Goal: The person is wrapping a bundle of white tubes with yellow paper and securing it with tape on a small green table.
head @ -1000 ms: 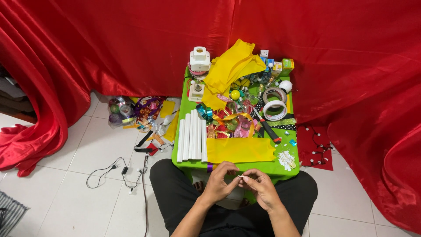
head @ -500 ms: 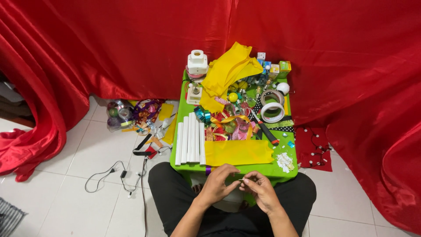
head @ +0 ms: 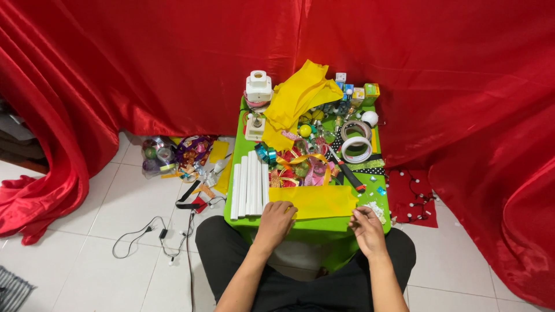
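My left hand rests palm down on the near left corner of a yellow sheet lying flat at the front of a small green table. My right hand sits at the sheet's near right corner, fingers curled and pinched together; whether it holds anything small is unclear. Several white sticks lie side by side just left of the sheet. Coloured ribbons are heaped behind it.
Tape rolls, a black-handled tool, yellow cloth and a white device crowd the table's back. Red curtain surrounds it. Cables and ribbon scraps lie on the tiled floor at left. My legs are under the table.
My hands were together in front of me, fingers meeting over my lap. They have moved apart and forward onto the two near corners of the yellow sheet.
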